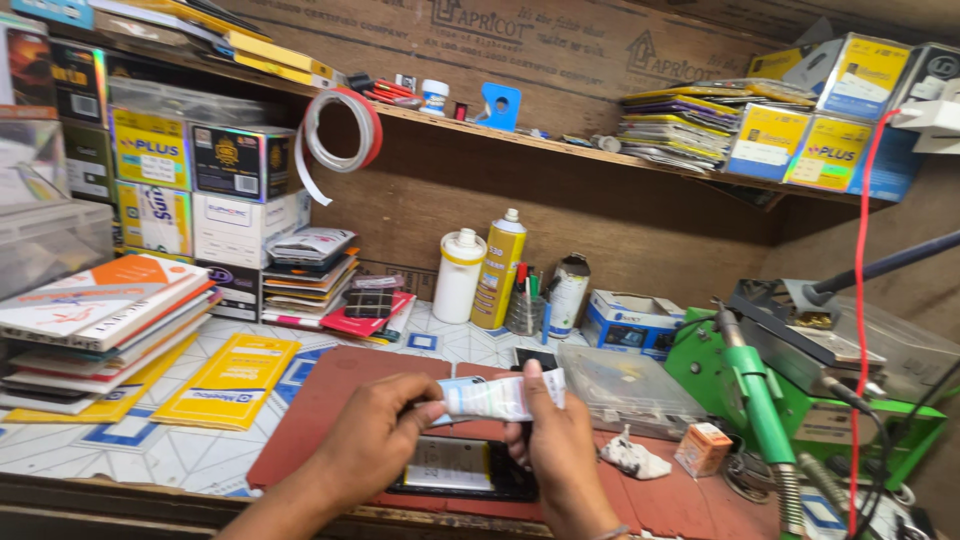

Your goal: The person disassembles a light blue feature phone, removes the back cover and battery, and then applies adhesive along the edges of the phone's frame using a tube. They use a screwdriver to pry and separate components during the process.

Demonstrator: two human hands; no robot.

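Both hands hold a small white and light-blue tube [492,397] level above the work mat. My left hand [375,438] pinches its left end. My right hand [556,445] grips the right end, thumb on top. Directly below the hands an opened phone [462,471] lies flat on the red-brown mat [330,410], with a pale battery showing inside its dark frame.
A crumpled dirty cloth [632,457] and a small orange box [702,448] lie right of the phone. A clear parts case [628,388] and a green soldering station [790,400] stand at right. Bottles and a spray can [499,270] stand at the back. Stacked packets [100,320] lie at left.
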